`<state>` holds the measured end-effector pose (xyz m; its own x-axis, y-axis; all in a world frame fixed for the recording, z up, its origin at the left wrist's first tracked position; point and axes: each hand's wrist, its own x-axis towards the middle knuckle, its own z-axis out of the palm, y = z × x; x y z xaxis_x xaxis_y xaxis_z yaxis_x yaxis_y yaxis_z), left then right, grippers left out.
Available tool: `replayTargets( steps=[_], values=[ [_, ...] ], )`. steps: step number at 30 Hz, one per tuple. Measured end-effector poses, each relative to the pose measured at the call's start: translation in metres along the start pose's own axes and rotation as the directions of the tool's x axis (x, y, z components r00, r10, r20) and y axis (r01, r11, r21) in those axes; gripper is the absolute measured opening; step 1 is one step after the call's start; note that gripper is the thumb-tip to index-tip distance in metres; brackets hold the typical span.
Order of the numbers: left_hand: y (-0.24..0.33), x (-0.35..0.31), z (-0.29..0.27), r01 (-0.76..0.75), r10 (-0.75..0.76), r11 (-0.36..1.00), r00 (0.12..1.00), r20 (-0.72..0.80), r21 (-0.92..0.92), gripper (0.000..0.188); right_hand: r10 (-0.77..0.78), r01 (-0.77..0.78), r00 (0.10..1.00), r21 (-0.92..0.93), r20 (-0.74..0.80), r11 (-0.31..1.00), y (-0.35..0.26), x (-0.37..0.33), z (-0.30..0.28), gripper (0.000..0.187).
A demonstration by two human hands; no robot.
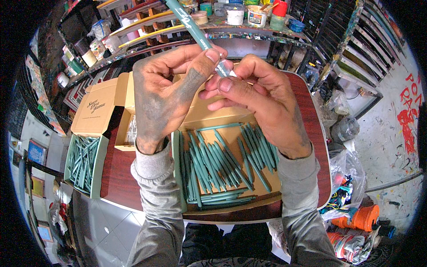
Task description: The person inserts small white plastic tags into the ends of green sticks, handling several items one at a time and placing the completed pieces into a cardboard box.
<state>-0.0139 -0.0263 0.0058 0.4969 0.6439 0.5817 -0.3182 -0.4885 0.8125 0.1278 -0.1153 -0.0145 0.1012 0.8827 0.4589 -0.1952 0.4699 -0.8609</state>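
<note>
Green pen (191,27) with white print is in the air above the far side of the wide cardboard box (215,116); the left hand (167,91) grasps its coloured barrel between thumb and fingers, while the right hand (267,95) pinches its pale end with the thumb and the forefinger. Inside the wide cardboard box lie many slim green tubes (213,162), and to its left stand a small box (122,145) with clear pieces (131,129) and, farther left, an open box (96,175) filled with similar green tubes.
</note>
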Motion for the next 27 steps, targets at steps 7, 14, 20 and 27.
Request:
replayTargets(
  steps=[7, 14, 20, 27],
  values=[
    [-0.0008, 0.0015, 0.0038, -0.041, 0.041, 0.999, 0.999, 0.005, 0.002, 0.026, -0.002, 0.002, 1.000, 0.064, -0.003, 0.998, 0.0001, -0.0003, -0.0041, 0.011],
    [0.0039, 0.0021, 0.0037, -0.070, 0.070, 0.997, 0.997, -0.007, 0.041, 0.025, 0.002, -0.005, 0.998, 0.041, 0.069, 0.999, 0.0013, 0.0007, -0.0042, 0.010],
    [0.0020, 0.0019, 0.0026, -0.062, 0.063, 0.997, 0.998, -0.005, 0.043, 0.024, -0.032, 0.030, 0.998, 0.037, 0.056, 0.999, 0.0028, 0.0003, -0.0031, 0.012],
    [0.0006, 0.0015, 0.0033, -0.102, 0.102, 0.993, 0.995, 0.006, 0.067, 0.020, -0.022, 0.022, 1.000, 0.017, 0.008, 1.000, 0.0018, -0.0003, 0.0003, 0.016]
  ],
)
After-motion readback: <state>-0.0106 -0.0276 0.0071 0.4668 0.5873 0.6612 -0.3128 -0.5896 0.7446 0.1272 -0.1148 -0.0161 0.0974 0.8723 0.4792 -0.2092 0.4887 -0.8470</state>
